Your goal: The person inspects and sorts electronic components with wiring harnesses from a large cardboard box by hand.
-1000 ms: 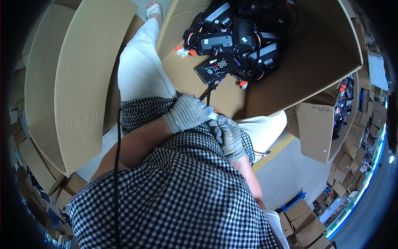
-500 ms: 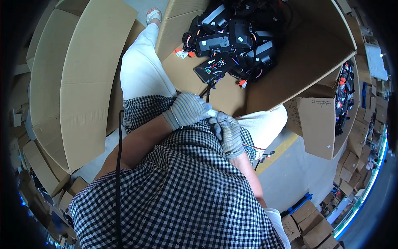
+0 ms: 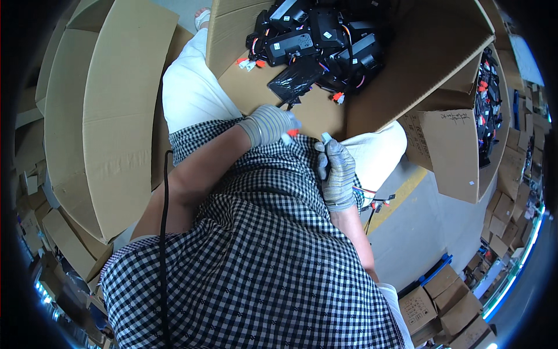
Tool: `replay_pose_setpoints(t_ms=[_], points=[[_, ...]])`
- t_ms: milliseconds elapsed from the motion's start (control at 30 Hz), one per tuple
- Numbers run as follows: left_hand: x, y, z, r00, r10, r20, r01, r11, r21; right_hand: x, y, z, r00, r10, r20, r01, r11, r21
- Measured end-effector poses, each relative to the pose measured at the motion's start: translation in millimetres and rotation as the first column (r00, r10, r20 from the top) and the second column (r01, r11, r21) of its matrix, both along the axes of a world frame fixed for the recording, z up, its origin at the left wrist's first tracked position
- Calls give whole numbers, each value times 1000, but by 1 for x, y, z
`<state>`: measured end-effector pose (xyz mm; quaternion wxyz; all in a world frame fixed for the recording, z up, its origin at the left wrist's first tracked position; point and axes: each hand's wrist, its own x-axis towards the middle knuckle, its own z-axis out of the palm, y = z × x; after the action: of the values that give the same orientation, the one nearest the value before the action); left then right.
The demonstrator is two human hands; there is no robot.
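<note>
Cardboard boxes (image 3: 125,116) stand left and right. Nearer than the black devices (image 3: 328,29), the left hand (image 3: 269,125) pinches a red-and-white connector (image 3: 290,134); the right hand (image 3: 339,174) grips a pale plug (image 3: 325,138), rightward and apart.

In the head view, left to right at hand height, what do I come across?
Large cardboard box → left gloved hand → right gloved hand → wire connectors → smaller open box.

The head-worn fisheye looks down over the nearby checked garment (image 3: 250,273).
</note>
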<state>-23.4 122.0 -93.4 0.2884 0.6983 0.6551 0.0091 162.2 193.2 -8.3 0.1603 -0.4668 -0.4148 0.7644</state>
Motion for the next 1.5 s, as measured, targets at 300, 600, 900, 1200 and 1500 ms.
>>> replay_pose_setpoints(t_ms=[300,600,900,1200,1500], points=[[-27,-7,-1,596,408,692,-606,793,54,-26,26,0,953,291,83,-302,934,191],[-16,-31,-8,754,241,611,-510,801,313,-56,43,-45,437,507,743,-826,-101,555],[-17,-21,19,967,145,210,-194,952,236,-55,66,-81,440,881,176,-840,335,426],[-29,-18,29,669,324,669,-496,865,77,-59,70,-71,708,697,-110,-673,714,193],[-42,-7,15,644,399,653,-514,857,-17,-90,93,-60,503,827,252,-855,435,281]])
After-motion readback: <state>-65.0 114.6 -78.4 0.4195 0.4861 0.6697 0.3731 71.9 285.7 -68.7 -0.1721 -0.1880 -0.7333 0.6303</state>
